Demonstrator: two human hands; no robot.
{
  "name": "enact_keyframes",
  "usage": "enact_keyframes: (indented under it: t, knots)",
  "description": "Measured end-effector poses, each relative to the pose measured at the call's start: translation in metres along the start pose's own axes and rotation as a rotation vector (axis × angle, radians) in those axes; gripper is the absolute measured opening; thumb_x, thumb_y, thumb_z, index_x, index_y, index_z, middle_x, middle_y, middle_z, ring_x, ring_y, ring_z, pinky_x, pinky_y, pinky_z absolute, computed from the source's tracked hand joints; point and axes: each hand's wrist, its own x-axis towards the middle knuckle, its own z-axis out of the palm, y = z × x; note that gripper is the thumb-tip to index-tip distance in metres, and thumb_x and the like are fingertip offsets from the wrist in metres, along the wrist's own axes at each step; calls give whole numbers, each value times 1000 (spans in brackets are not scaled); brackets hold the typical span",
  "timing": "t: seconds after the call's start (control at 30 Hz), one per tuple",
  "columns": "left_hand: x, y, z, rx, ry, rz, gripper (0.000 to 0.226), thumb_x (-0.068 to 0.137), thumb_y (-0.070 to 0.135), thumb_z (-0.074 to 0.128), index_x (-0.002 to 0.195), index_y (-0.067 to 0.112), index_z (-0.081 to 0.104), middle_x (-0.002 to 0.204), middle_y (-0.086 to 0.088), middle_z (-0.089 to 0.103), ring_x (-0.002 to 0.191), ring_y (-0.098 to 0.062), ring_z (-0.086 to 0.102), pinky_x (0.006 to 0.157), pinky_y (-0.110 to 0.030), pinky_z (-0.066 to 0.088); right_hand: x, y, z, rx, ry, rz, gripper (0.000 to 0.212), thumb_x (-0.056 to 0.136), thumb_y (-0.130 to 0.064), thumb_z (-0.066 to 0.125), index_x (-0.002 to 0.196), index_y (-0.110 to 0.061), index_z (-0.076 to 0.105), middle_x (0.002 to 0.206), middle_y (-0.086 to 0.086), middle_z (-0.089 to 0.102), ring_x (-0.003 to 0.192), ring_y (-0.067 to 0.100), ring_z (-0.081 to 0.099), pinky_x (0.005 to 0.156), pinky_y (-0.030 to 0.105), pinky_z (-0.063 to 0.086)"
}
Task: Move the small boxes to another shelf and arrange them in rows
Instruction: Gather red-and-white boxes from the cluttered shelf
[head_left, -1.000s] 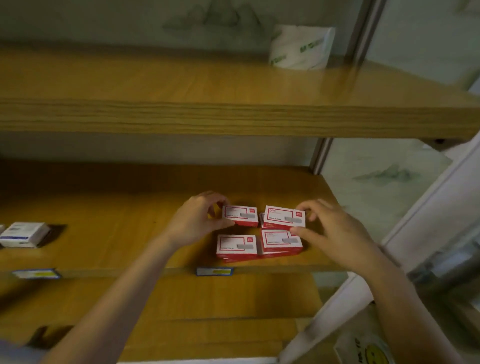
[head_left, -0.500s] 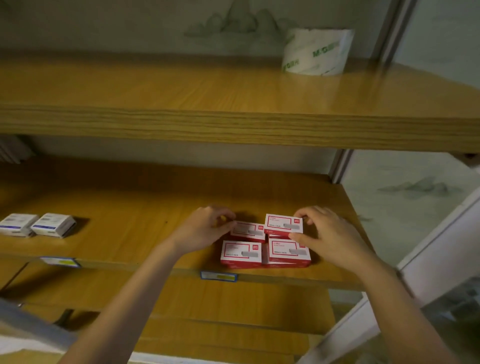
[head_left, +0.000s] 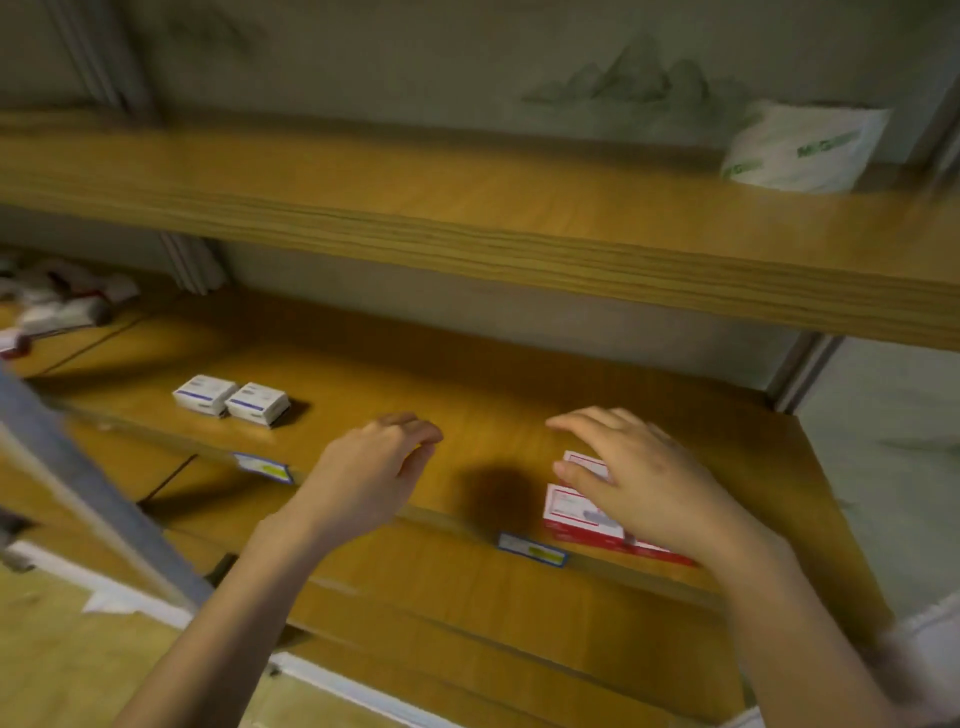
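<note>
Small red-and-white boxes (head_left: 574, 512) lie grouped near the front edge of the middle wooden shelf (head_left: 467, 395), at the right. My right hand (head_left: 644, 478) hovers over them with fingers spread, hiding most of the group; it grips nothing. My left hand (head_left: 369, 467) hangs above the bare shelf to the left of the boxes, fingers loosely curled, holding nothing. Two white-and-blue small boxes (head_left: 231, 401) sit side by side further left on the same shelf.
An upper shelf (head_left: 467, 244) overhangs the middle one and carries a white wrapped pack (head_left: 802, 150) at the right. More red-and-white packets (head_left: 57, 301) lie blurred at the far left. Price labels (head_left: 530, 548) are stuck on the shelf's front edge. A grey metal bar (head_left: 93, 488) slants at the lower left.
Both hands have lifted off the red boxes; the left hand moved away to the left and the right hand opened above them. The view has swung left and is blurred.
</note>
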Motion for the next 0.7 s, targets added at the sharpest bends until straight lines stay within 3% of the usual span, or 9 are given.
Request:
enact_keyframes:
  t: [0.17, 0.37, 0.6, 0.7]
  knots:
    - [-55, -42, -31, 140, 64, -138, 31, 96, 30, 38, 123, 23, 51, 119, 5, 55, 105, -17, 56, 79, -30, 44, 35, -56, 20, -8, -26, -165, 39, 96, -38, 33, 135, -32, 33, 137, -15, 38, 125, 8, 34, 100, 28, 30]
    - [-128, -100, -71, 184, 104, -289, 25, 93, 31, 43, 114, 25, 56, 110, 7, 58, 100, -15, 57, 72, -28, 46, 72, -153, 56, 9, -95, -338, 40, 95, -40, 35, 135, -34, 32, 136, -15, 39, 123, 7, 35, 98, 27, 32]
    - [-203, -203, -124, 261, 61, -397, 31, 91, 44, 42, 115, 29, 53, 108, 10, 60, 92, -10, 59, 70, -26, 51, 117, -282, 94, 67, -142, -391, 46, 92, -45, 40, 136, -38, 28, 142, -16, 34, 130, 5, 30, 102, 26, 32]
    - [-235, -248, -148, 316, 46, -421, 32, 91, 47, 41, 116, 29, 51, 111, 11, 58, 95, -9, 56, 66, -19, 42, 139, -342, 117, 91, -131, -422, 45, 92, -45, 41, 135, -37, 31, 139, -17, 38, 128, 4, 33, 101, 27, 33]
